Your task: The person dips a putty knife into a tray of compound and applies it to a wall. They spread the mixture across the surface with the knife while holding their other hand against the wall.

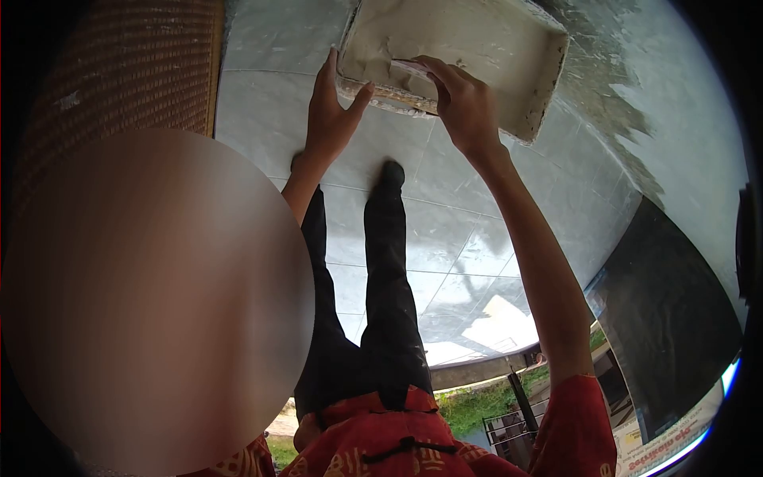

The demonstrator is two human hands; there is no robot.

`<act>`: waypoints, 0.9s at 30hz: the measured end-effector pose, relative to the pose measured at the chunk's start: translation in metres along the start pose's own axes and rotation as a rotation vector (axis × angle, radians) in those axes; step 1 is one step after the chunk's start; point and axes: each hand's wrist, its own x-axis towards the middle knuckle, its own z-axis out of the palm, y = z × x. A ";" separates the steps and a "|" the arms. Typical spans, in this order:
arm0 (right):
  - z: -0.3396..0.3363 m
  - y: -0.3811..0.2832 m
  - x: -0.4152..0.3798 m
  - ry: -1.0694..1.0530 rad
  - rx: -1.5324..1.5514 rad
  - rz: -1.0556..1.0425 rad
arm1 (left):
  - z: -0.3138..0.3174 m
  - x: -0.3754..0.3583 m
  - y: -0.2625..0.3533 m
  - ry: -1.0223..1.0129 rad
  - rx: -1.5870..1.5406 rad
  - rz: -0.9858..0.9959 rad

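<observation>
A shallow rectangular tray [548,79] with a crusted rim holds a pale, wet, plaster-like paste [469,36]. My right hand [467,107] reaches over its near edge, fingers pinched on a thin flat scraper [409,69] whose edge lies at the paste. Much of the scraper is hidden behind my fingers. At the tray's near left corner is my left hand [338,111], thumb and fingers spread wide, fingertips right at the rim and nothing held in it.
Grey floor tiles [445,167] lie under the tray and my feet. A woven brown panel [159,87] stands at left. On the right are a patchy grey wall [620,95] and a dark panel [668,310]. A blurred round patch covers the lower left.
</observation>
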 end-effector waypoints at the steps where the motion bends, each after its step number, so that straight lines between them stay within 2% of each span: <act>1: 0.000 0.000 0.000 -0.010 -0.011 0.006 | 0.001 0.000 -0.001 0.003 -0.009 0.010; 16: 0.001 0.001 0.000 -0.064 -0.043 -0.036 | 0.018 0.000 -0.001 0.170 0.035 0.065; 27: -0.011 -0.002 0.009 -0.105 -0.063 -0.058 | 0.021 0.000 0.002 0.202 0.051 0.062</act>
